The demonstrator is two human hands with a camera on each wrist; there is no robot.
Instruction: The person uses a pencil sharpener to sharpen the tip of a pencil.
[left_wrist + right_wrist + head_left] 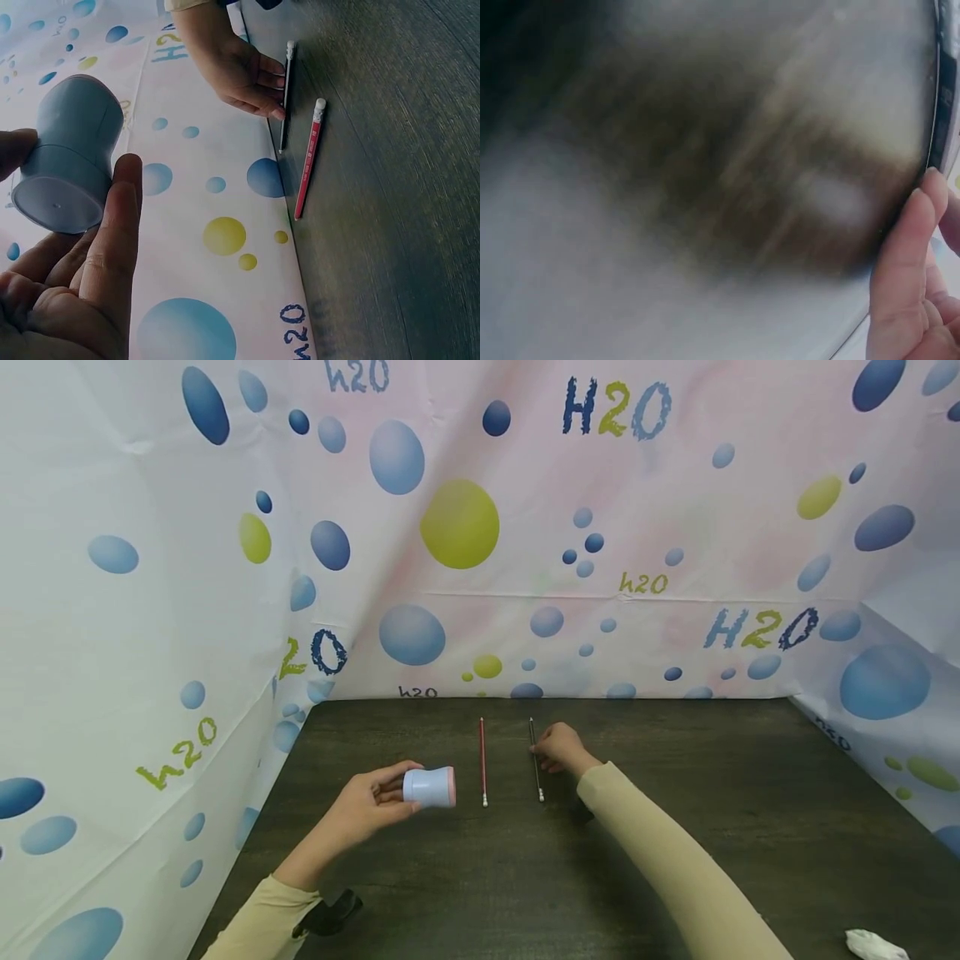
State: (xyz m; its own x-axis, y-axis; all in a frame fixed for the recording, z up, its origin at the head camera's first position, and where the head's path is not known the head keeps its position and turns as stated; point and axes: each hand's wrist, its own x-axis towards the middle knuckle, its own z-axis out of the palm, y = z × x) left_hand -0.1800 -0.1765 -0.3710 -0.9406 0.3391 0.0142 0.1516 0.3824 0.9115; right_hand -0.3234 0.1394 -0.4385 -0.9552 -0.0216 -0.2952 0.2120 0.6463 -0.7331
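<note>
My left hand (367, 802) holds a small light-blue container (429, 787) with a pink end, thumb and fingers around it. It lies tilted on its side above the table, pink end toward the right; the left wrist view shows its round base (58, 204). Farther right, my right hand (561, 748) pinches a black pencil (537, 772) that lies on the table, white eraser toward me. In the right wrist view its fingertips (922, 206) meet the dark pencil shaft at the right edge. A red pencil (483, 760) with a white eraser lies between both hands, roughly parallel.
The dark wooden table (465, 893) ends at a white sheet (637, 652) with blue and green dots behind and at the sides. A crumpled white item (876, 945) lies at the front right corner. Most of the right wrist view is blurred.
</note>
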